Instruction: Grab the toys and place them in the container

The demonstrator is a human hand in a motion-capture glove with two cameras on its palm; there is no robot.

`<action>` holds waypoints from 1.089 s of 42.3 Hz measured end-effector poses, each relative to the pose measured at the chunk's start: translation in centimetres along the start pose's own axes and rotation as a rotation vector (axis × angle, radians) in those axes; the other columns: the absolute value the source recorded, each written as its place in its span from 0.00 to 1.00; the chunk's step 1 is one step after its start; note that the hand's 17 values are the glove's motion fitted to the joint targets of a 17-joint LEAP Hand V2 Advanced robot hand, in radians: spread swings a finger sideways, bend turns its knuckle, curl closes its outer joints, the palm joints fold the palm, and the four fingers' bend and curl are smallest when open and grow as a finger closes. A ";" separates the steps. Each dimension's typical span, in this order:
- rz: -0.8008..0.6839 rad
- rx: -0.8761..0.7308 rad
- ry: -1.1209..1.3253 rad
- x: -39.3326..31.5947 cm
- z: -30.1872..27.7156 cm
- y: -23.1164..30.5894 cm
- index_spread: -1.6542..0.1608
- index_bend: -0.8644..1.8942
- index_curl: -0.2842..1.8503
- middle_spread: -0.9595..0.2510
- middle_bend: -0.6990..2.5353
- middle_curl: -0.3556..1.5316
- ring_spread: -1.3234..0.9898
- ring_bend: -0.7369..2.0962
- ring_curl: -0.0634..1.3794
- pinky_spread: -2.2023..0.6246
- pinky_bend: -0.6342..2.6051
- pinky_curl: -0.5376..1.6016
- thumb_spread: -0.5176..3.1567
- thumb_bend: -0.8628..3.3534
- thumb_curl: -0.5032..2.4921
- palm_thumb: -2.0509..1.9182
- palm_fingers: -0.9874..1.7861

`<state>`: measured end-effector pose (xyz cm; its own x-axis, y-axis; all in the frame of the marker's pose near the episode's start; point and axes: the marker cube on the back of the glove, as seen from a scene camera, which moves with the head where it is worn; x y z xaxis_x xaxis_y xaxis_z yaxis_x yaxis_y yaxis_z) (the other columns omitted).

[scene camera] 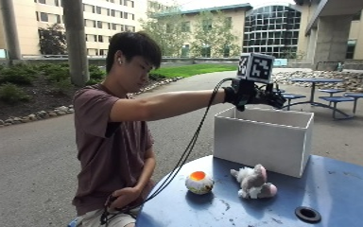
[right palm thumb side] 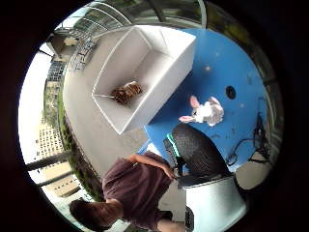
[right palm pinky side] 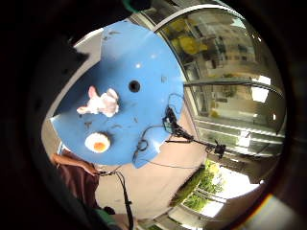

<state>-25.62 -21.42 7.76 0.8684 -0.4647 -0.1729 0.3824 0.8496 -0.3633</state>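
Outdoors on the blue table point(scene camera: 345, 189), hand point(scene camera: 260, 97) hangs over the box point(scene camera: 263, 142) — can't tell if it's gripping anything — brown toy point(right palm thumb side: 126, 92) lies inside, so I'd go low for the bunny point(scene camera: 254, 182), with the egg point(scene camera: 199, 182) at its 9 o'clock next.

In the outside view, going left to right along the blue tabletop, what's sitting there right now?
Round toy with the orange top → plush bunny → black hole in the blue table. The white container stands behind the bunny, with the gloved right hand above it.
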 end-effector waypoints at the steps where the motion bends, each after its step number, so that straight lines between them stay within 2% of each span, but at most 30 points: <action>1: 0.001 -0.007 -0.034 0.8 1.4 -0.1 0.81 0.34 0.22 0.79 0.26 0.37 0.57 0.38 0.27 0.79 0.45 0.43 0.48 0.21 0.33 0.54 0.25; 5: 0.000 -0.054 -0.108 3.2 8.4 -1.1 0.79 0.35 0.22 0.78 0.26 0.36 0.57 0.37 0.27 0.79 0.44 0.42 0.48 0.21 0.32 0.55 0.26; 12: -0.014 -0.118 -0.086 4.1 21.7 -3.0 0.79 0.34 0.21 0.77 0.25 0.35 0.57 0.36 0.27 0.79 0.44 0.42 0.49 0.21 0.32 0.57 0.26; 18: -0.028 -0.143 -0.090 3.6 27.4 -3.8 0.79 0.33 0.20 0.79 0.23 0.32 0.58 0.35 0.27 0.79 0.49 0.44 0.49 0.24 0.33 0.63 0.27; 20: -0.020 -0.172 -0.085 3.7 28.1 -3.9 0.80 0.34 0.20 0.80 0.22 0.31 0.58 0.38 0.28 0.79 0.52 0.45 0.50 0.25 0.34 0.66 0.31; 21: -0.016 -0.187 -0.078 3.7 28.3 -3.9 0.80 0.34 0.20 0.81 0.22 0.30 0.57 0.42 0.30 0.78 0.54 0.45 0.50 0.26 0.34 0.67 0.35; 22: -0.013 -0.202 -0.064 3.8 28.4 -4.0 0.80 0.34 0.20 0.81 0.23 0.30 0.58 0.39 0.28 0.78 0.54 0.45 0.49 0.25 0.34 0.67 0.31; 23: -0.012 -0.214 -0.044 3.9 28.5 -4.0 0.80 0.35 0.20 0.81 0.23 0.30 0.57 0.44 0.31 0.77 0.55 0.46 0.49 0.26 0.34 0.68 0.36; 24: -0.013 -0.222 -0.026 3.9 28.5 -4.1 0.80 0.37 0.21 0.79 0.27 0.31 0.54 0.50 0.34 0.73 0.56 0.46 0.50 0.26 0.34 0.69 0.52; 25: -0.018 -0.224 -0.016 3.8 28.6 -4.2 0.79 0.35 0.19 0.79 0.25 0.30 0.54 0.50 0.30 0.72 0.56 0.44 0.50 0.26 0.34 0.69 0.51; 26: -0.024 -0.219 -0.015 3.6 28.7 -4.4 0.80 0.36 0.20 0.78 0.26 0.30 0.53 0.51 0.31 0.71 0.56 0.44 0.50 0.27 0.35 0.69 0.52; 27: -0.030 -0.209 -0.021 3.5 28.7 -4.5 0.80 0.40 0.22 0.75 0.31 0.32 0.51 0.51 0.32 0.69 0.54 0.43 0.50 0.27 0.35 0.70 0.62; 28: -0.032 -0.194 -0.032 3.4 28.7 -4.6 0.81 0.49 0.24 0.74 0.37 0.35 0.49 0.49 0.30 0.67 0.50 0.40 0.51 0.28 0.35 0.71 0.76; 29: -0.032 -0.178 -0.048 3.4 28.7 -4.6 0.81 0.49 0.23 0.73 0.37 0.35 0.48 0.48 0.28 0.66 0.49 0.40 0.51 0.28 0.35 0.71 0.76; 32: -0.037 -0.135 -0.131 3.0 28.8 -4.7 0.85 0.58 0.29 0.70 0.45 0.40 0.46 0.50 0.33 0.64 0.43 0.39 0.53 0.29 0.35 0.73 0.86; 35: -0.038 -0.113 -0.189 2.6 28.8 -4.6 0.89 0.62 0.32 0.68 0.50 0.43 0.44 0.53 0.36 0.63 0.42 0.40 0.53 0.31 0.37 0.75 0.89; 39: -0.037 -0.126 -0.254 2.0 28.5 -4.2 0.92 0.65 0.34 0.69 0.51 0.44 0.44 0.60 0.40 0.62 0.42 0.40 0.56 0.33 0.38 0.76 0.89; 42: -0.050 -0.165 -0.349 1.5 27.5 -3.7 0.93 0.67 0.36 0.69 0.51 0.45 0.45 0.64 0.43 0.62 0.42 0.41 0.55 0.33 0.40 0.78 0.88; 43: -0.055 -0.174 -0.376 1.3 26.9 -3.4 0.93 0.65 0.35 0.71 0.54 0.47 0.45 0.65 0.44 0.63 0.42 0.41 0.53 0.31 0.40 0.76 0.87; 44: -0.060 -0.179 -0.398 1.2 26.2 -3.2 0.94 0.68 0.37 0.70 0.52 0.45 0.45 0.66 0.44 0.63 0.42 0.41 0.54 0.33 0.41 0.77 0.87; 45: -0.064 -0.178 -0.415 1.2 25.4 -2.9 0.92 0.64 0.36 0.71 0.54 0.47 0.46 0.67 0.45 0.64 0.45 0.43 0.51 0.29 0.40 0.73 0.83; 46: -0.066 -0.173 -0.428 1.2 24.6 -2.6 0.91 0.66 0.37 0.69 0.53 0.47 0.46 0.67 0.45 0.64 0.47 0.43 0.50 0.28 0.41 0.72 0.80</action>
<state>-17.86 -18.09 31.00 0.9102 -0.3406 0.2356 0.4142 0.7511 -0.5142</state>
